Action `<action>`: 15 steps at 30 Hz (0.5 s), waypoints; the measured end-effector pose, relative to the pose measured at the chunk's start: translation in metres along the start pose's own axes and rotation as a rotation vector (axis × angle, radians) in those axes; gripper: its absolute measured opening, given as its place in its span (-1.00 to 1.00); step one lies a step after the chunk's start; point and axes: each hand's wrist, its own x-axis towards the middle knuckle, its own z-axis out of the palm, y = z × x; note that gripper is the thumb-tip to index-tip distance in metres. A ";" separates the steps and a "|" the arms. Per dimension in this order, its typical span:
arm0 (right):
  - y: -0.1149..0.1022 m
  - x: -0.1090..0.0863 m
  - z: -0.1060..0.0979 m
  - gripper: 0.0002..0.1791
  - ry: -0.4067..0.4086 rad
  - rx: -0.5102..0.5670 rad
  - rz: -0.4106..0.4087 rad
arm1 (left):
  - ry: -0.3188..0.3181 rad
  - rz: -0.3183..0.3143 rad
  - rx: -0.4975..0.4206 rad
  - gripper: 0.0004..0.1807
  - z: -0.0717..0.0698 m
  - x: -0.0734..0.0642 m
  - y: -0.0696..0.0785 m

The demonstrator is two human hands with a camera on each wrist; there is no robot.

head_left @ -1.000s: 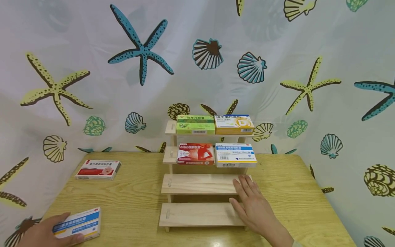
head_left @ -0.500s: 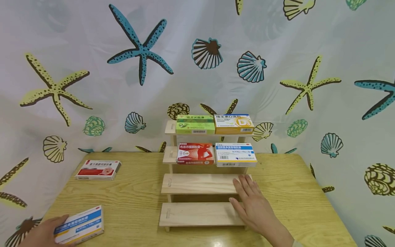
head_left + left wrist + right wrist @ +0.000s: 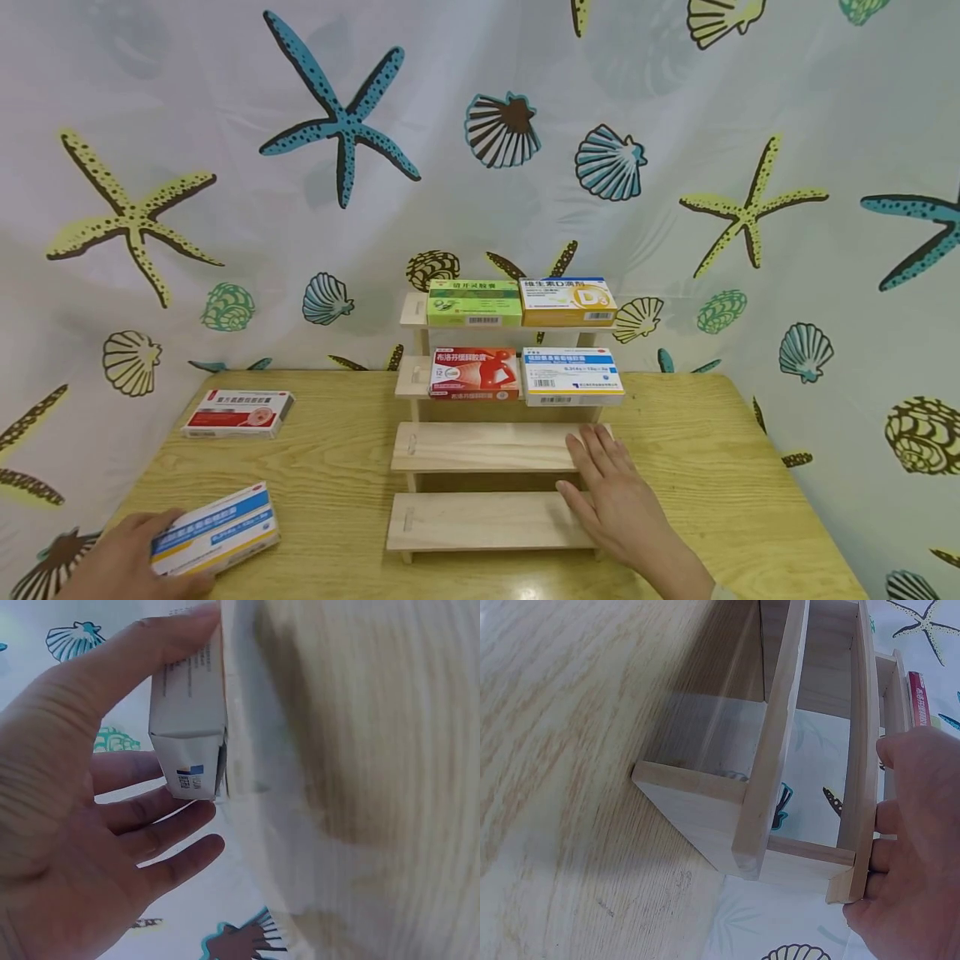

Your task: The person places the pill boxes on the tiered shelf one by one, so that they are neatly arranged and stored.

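Observation:
My left hand (image 3: pixel 123 560) grips a white medicine box with blue stripes (image 3: pixel 221 527) by its left end, low over the left front of the table. In the left wrist view the thumb lies along one side of the box (image 3: pixel 187 697), and the fingers are spread at the other. My right hand (image 3: pixel 617 498) rests with its fingers straight on the right end of a stepped wooden rack (image 3: pixel 480 521), across the two lower steps. In the right wrist view that hand (image 3: pixel 915 832) lies along a step's edge, fingertips hidden behind the board.
A green box (image 3: pixel 475 302) and a yellow-white vitamin D box (image 3: pixel 568 302) fill the top step. Below them sit a red box (image 3: pixel 474 373) and another blue-white box (image 3: pixel 573 377). A red-white box (image 3: pixel 238 413) lies at the table's back left, before the patterned curtain (image 3: pixel 480 208).
My left hand has moved slightly right and away from me with the medicine box, whose right end now tilts further up in the head view. The right hand has stayed still.

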 end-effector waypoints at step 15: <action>-0.001 0.000 0.000 -0.31 -0.001 0.003 0.006 | 0.319 0.227 0.000 0.19 -0.018 -0.023 0.062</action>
